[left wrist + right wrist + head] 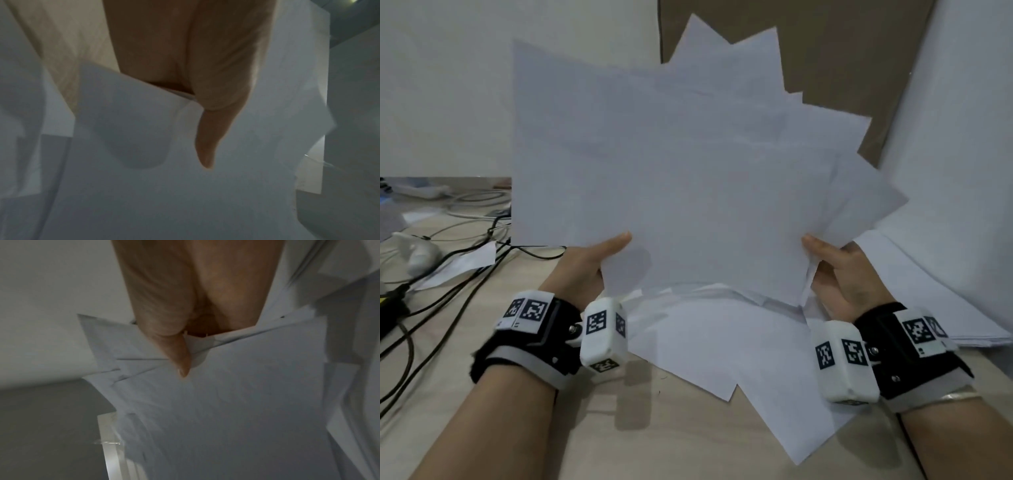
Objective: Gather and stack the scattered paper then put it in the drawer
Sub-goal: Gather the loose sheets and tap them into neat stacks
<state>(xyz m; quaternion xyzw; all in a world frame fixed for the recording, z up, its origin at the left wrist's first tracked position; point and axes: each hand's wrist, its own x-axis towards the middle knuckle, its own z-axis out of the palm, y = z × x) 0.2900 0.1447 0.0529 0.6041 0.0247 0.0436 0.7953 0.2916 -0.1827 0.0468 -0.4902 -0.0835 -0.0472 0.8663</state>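
A fanned bundle of white paper sheets stands upright above the table, its corners spread up and to the right. My left hand pinches its lower left edge, thumb on the front, fingers hidden behind. My right hand pinches the lower right edge the same way. In the left wrist view the thumb lies flat on the bundle of paper. The right wrist view has the thumb pressed on staggered sheets of the bundle. More loose sheets lie on the beige table under the bundle. No drawer is in view.
A flat stack of white paper lies on the table at the right. Dark cables, a white device and a small slip of paper crowd the left side. A brown board leans against the back wall.
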